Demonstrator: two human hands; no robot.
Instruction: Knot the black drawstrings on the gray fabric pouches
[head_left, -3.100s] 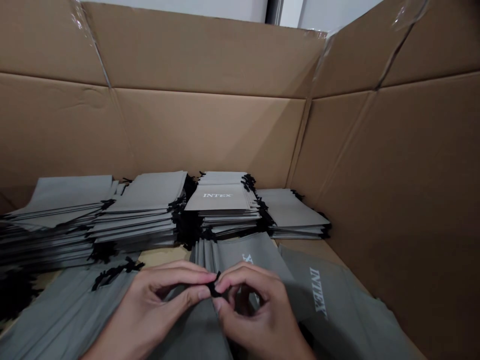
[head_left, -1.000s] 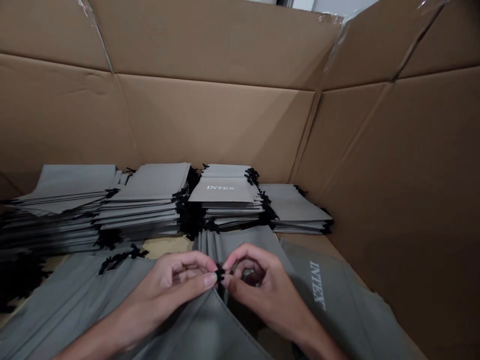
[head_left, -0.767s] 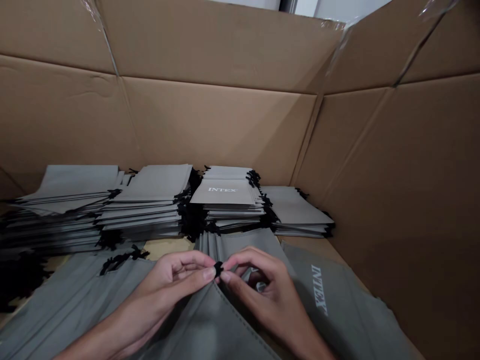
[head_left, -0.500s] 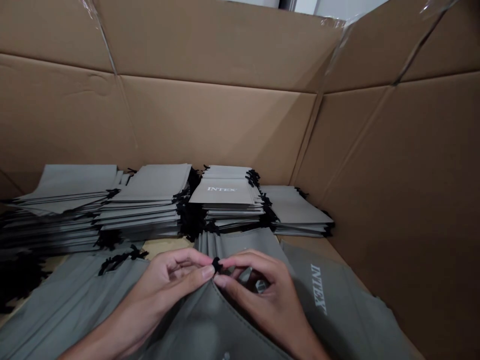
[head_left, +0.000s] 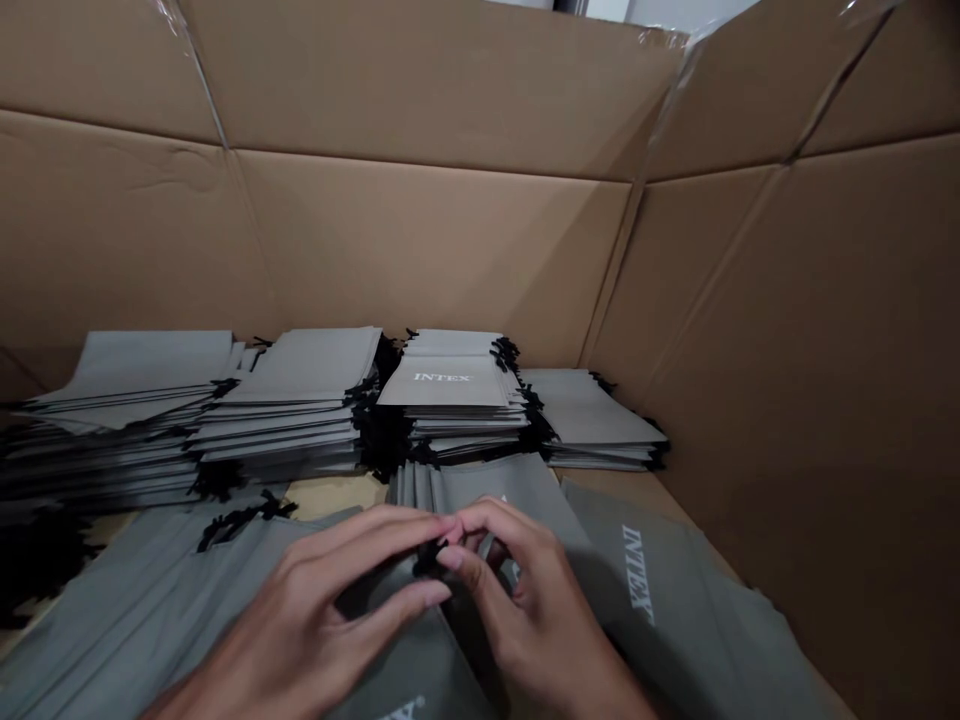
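Spread flatter since half a second ago, left hand with loose fingers over grey drawstring bag at bottom centre of frame, right hand curled beside it, both pinching black cord knot between fingertips, stacked bags behind in cardboard box.
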